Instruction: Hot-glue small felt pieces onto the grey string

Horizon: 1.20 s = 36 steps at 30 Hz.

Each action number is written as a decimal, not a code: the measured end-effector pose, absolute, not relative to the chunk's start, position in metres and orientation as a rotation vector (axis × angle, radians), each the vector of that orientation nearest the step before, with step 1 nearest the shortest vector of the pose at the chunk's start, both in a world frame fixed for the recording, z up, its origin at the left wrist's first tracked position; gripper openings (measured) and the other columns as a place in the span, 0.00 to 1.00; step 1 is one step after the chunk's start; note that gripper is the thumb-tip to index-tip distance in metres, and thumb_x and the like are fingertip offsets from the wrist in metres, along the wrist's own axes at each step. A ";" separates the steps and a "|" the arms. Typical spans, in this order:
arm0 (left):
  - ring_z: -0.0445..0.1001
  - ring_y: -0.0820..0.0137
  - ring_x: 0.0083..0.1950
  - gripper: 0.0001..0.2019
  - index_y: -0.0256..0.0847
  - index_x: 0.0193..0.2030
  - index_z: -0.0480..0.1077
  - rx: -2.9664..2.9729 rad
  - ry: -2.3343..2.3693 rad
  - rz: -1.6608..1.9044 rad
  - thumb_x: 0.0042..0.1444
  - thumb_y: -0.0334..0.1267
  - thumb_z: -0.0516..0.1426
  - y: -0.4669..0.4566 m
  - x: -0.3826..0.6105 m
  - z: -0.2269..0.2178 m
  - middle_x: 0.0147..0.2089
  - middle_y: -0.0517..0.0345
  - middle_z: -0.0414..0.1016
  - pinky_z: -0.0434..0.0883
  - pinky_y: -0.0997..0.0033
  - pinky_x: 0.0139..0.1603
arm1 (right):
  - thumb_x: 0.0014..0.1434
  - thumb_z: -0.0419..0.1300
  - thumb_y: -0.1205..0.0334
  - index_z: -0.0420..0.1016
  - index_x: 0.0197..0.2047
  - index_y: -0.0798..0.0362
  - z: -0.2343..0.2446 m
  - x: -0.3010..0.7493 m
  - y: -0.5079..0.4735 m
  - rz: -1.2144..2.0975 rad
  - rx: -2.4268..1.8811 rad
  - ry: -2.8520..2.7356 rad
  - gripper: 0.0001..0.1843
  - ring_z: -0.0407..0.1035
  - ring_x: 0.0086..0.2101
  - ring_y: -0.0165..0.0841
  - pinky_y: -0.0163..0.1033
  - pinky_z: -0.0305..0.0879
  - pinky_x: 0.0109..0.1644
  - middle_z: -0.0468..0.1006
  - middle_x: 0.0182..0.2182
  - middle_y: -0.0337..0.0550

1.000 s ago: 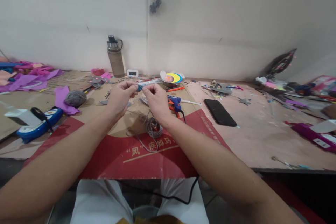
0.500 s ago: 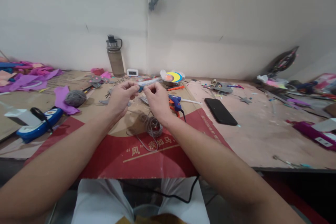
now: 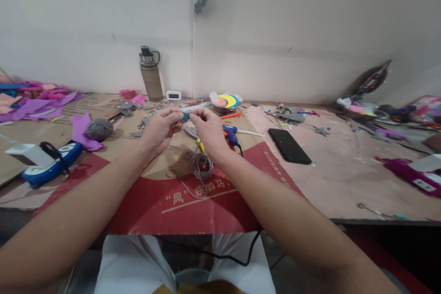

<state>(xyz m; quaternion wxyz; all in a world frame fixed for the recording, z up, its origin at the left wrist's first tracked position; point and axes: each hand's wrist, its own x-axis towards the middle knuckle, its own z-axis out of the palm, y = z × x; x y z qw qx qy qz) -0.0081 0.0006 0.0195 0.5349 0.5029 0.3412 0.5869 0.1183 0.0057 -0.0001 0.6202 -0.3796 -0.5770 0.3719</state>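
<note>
Between my fingertips is a small blue piece, too small to make out its kind. My left hand pinches it from the left. From the right, my right hand pinches the same piece, thumb against forefinger. Under my hands a loose coil of grey cord lies on the red and brown cardboard. Scissors with a yellow handle show partly beside my right hand. A blue and orange glue gun lies just right of that hand, partly hidden by it.
A water bottle and a small white digital clock stand by the wall. A black phone lies to the right. Left are a grey yarn ball and a blue power strip. Behind my hands sits a bowl with coloured discs.
My right hand has shifted slightly right, uncovering more of the yellow scissors handle, and more of the blue piece shows between my fingers. Both hands keep their pinch.
</note>
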 end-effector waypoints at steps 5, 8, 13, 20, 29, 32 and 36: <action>0.64 0.80 0.25 0.06 0.37 0.26 0.73 1.196 0.846 1.303 0.43 0.34 0.65 0.004 -0.011 0.018 0.23 0.62 0.66 0.64 0.79 0.26 | 0.51 0.56 0.60 0.67 0.30 0.53 -0.002 0.122 0.008 0.904 -0.881 -1.261 0.05 0.53 0.23 0.25 0.33 0.53 0.28 0.62 0.22 0.32; 0.66 0.78 0.25 0.07 0.36 0.29 0.75 1.266 0.841 1.221 0.44 0.37 0.65 0.008 -0.017 0.021 0.27 0.58 0.71 0.66 0.77 0.28 | 0.52 0.55 0.60 0.66 0.27 0.52 -0.002 0.126 0.011 0.905 -0.917 -1.276 0.05 0.53 0.22 0.25 0.33 0.52 0.28 0.61 0.20 0.32; 0.70 0.75 0.28 0.09 0.37 0.34 0.78 1.309 0.895 1.285 0.49 0.40 0.62 0.013 -0.027 0.026 0.37 0.49 0.78 0.67 0.74 0.29 | 0.52 0.54 0.60 0.65 0.25 0.52 -0.001 0.134 0.013 0.856 -1.010 -1.311 0.07 0.53 0.22 0.25 0.34 0.52 0.28 0.61 0.20 0.32; 0.67 0.74 0.25 0.10 0.39 0.35 0.79 1.855 1.140 1.208 0.47 0.40 0.62 0.000 -0.019 0.028 0.24 0.57 0.74 0.61 0.75 0.26 | 0.53 0.53 0.62 0.68 0.27 0.53 0.000 0.137 0.008 0.631 -1.064 -1.509 0.06 0.58 0.25 0.27 0.35 0.53 0.31 0.67 0.22 0.34; 0.68 0.74 0.25 0.08 0.38 0.33 0.78 2.066 1.252 1.205 0.48 0.36 0.59 -0.008 -0.013 0.031 0.23 0.58 0.75 0.63 0.74 0.28 | 0.56 0.53 0.63 0.65 0.27 0.51 0.002 0.135 -0.001 0.483 -1.046 -1.661 0.06 0.58 0.28 0.29 0.36 0.53 0.33 0.67 0.25 0.37; 0.66 0.74 0.23 0.07 0.39 0.32 0.79 2.134 1.337 1.233 0.48 0.35 0.59 -0.010 -0.012 0.031 0.21 0.60 0.74 0.60 0.74 0.26 | 0.56 0.53 0.64 0.65 0.28 0.51 0.002 0.135 -0.003 0.453 -1.046 -1.699 0.05 0.59 0.29 0.30 0.37 0.53 0.34 0.68 0.26 0.37; 0.65 0.75 0.20 0.06 0.39 0.32 0.79 2.140 1.368 1.238 0.47 0.33 0.60 -0.013 -0.011 0.032 0.18 0.60 0.72 0.60 0.74 0.25 | 0.56 0.53 0.64 0.65 0.29 0.52 0.003 0.135 -0.005 0.437 -1.041 -1.717 0.05 0.60 0.29 0.30 0.38 0.54 0.35 0.69 0.27 0.38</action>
